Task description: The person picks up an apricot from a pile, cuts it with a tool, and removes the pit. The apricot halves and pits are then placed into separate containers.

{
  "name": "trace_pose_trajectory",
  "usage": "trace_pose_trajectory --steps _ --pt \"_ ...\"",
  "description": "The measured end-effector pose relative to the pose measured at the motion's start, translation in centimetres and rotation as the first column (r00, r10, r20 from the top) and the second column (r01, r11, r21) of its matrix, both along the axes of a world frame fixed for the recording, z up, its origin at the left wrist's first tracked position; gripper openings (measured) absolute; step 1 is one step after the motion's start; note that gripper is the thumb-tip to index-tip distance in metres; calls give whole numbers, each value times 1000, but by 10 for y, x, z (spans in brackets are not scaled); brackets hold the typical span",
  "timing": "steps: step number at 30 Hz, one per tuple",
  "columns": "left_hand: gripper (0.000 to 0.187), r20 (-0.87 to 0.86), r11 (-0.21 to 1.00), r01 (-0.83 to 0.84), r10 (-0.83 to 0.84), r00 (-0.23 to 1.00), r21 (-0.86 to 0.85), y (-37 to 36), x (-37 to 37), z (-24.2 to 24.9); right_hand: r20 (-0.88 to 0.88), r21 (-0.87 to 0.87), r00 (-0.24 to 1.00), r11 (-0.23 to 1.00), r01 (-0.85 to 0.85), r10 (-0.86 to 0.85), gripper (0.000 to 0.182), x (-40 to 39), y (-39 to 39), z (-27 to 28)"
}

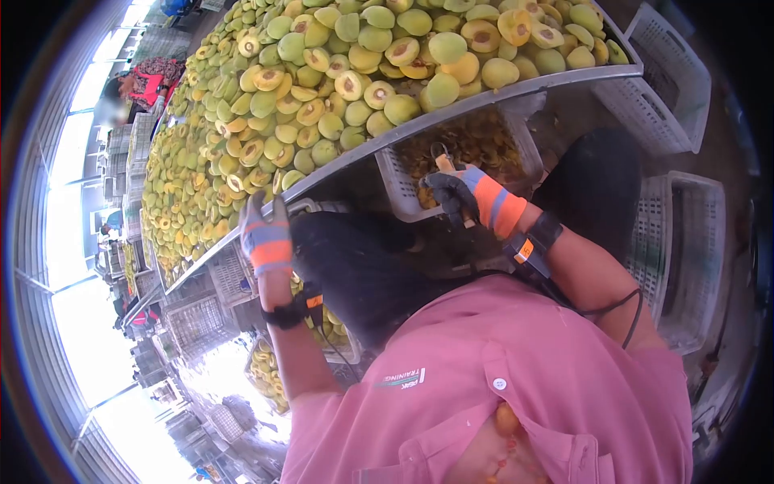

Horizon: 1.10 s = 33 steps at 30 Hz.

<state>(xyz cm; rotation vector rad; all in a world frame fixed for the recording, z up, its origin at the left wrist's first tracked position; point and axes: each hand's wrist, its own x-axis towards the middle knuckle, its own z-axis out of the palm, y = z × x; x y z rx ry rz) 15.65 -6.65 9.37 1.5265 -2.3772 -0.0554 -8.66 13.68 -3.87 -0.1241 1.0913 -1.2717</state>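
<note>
A big heap of green-yellow stone fruit, many of them halved with brown pits or hollows showing, covers the metal-edged table. My left hand, in a grey and orange glove, is at the table's rim beside the fruit. Its fingers are apart, and I see nothing held in them. My right hand, gloved the same way, is closed around a wooden-handled pitting tool with a small metal loop at its tip. This hand hovers over a white plastic crate holding orange-brown fruit scraps.
White slatted crates stand to the right, with another crate below. More fruit sits in containers by my left arm. A person in red is at the table's far left. Stacked crates line the left side.
</note>
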Motion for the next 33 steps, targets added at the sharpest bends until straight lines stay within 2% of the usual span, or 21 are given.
trace_pose_trajectory --steps 2,4,7,10,12,14,17,20,23,26,27,29,30,32,33 --pt "42 -135 973 124 -99 986 195 -30 -28 -18 -66 -21 997 999 -42 40 31 0 0 6" --pt "39 -133 965 188 -165 977 184 -65 -61 -35 -120 25 992 999 -40 43 33 -6 6 21" --pt "43 -314 926 210 -107 943 315 -109 -102 -59 -140 153 989 988 -23 45 36 -13 7 28" --pt "51 -158 966 35 7 987 258 -143 -130 -81 -118 135 991 989 -52 68 38 -17 7 25" --pt "63 -103 957 45 -16 995 286 -154 -132 -95 -139 130 984 987 -96 114 38 -17 4 28" --pt "65 -232 914 -16 119 965 404 -113 -143 -71 -145 95 979 987 -130 143 39 -13 3 30" --pt "70 -169 940 -75 138 976 333 -152 -133 -118 -148 105 981 988 -109 124 40 -2 -3 18" --pt "73 -355 982 100 -37 934 162 -114 -143 -100 -195 120 963 979 -163 184 38 -4 -1 31" --pt "72 -678 937 301 -106 727 176 -100 -151 -106 -255 160 929 959 -233 268 33 -9 -2 33" --pt "61 -827 881 435 -98 553 186 -73 -149 -91 -367 14 927 996 -85 84 25 -6 5 50" --pt "41 -858 823 452 79 507 343 -44 -148 -70 -376 -56 926 997 -47 23 23 -3 3 44" --pt "29 -849 655 586 172 499 477 -11 -135 -49 -377 -195 921 981 21 -94 20 5 -3 25" --pt "24 -837 550 645 220 501 530 2 -131 -47 -462 -270 874 963 19 -147 21 5 -4 24" --pt "24 -822 511 651 253 510 562 26 -130 -55 -610 -407 746 913 -6 -267 22 4 -7 25" --pt "26 -822 510 652 251 511 561 38 -131 -58 -582 -394 771 919 8 -256 24 4 -9 28"
